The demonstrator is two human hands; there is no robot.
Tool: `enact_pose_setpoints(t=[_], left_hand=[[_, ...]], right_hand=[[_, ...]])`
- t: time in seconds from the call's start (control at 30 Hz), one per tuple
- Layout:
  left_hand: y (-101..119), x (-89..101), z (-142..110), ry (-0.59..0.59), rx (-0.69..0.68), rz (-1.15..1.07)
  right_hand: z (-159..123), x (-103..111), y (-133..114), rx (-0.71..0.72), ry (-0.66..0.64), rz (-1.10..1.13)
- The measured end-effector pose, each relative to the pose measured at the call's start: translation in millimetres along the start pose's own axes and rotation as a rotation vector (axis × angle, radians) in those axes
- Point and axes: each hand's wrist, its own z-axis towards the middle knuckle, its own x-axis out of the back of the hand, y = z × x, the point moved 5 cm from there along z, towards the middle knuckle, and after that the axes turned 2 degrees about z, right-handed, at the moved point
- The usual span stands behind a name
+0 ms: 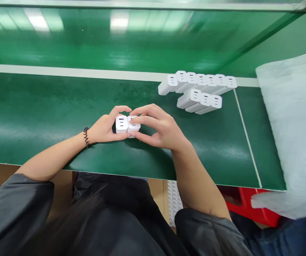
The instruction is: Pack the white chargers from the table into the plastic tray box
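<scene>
Two white USB chargers stand side by side, touching, near the middle of the green table (48, 106), their port faces turned up toward me. My left hand (103, 126) curls around the left charger (121, 123), thumb at its near side and index finger at its far side. Around the right charger (134, 128) close the fingers of my right hand (159, 128), with one fingertip over its port face. The fingertips of both hands nearly meet where the chargers touch. The lower bodies of both chargers are mostly out of sight.
At the back right several more white chargers (200, 83) lie in a row, with a shorter row of three chargers (205, 101) in front. White sheet material (296, 124) hangs over the table's right end. Below it stands a red plastic stool (248, 206).
</scene>
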Motion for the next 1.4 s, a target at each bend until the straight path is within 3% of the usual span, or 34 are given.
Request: enact_pose_setpoints(t=[0.47, 0.97, 1.17, 1.4], left_hand=[[-2.6, -2.5, -0.7, -0.04, 0.028, -0.021], [-1.0, -2.5, -0.8, 0.011, -0.023, 0.038], [-3.9, -0.6, 0.0, 0.062, -0.071, 0.073], [-7.0, -2.7, 3.0, -0.015, -0.075, 0.09]], right_hand=[[1.7, -1.0, -1.9, 0.037, 0.016, 0.122], [1.9, -0.9, -1.5, 0.046, 0.017, 0.127], [1.4, -3.5, 0.0, -0.03, 0.004, 0.1], [-1.9, -8.9, 7.4, -0.085, -0.047, 0.061]])
